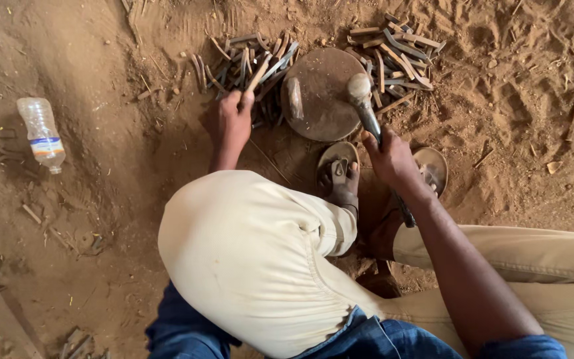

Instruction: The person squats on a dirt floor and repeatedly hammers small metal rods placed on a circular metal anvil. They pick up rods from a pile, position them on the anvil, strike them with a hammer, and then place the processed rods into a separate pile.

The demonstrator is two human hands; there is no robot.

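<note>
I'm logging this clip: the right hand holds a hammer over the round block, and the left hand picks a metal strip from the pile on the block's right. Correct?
Nearly. The head view shows the left hand taking a metal strip from the pile on the round block's left. The right hand does hold the hammer.

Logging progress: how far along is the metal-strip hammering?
Done: unclear; two heaps flank the round iron anvil, the right heap possibly worked. In hand: left hand lifts a strip from the left heap; right hand grips the hammer. Left: many strips.
</note>
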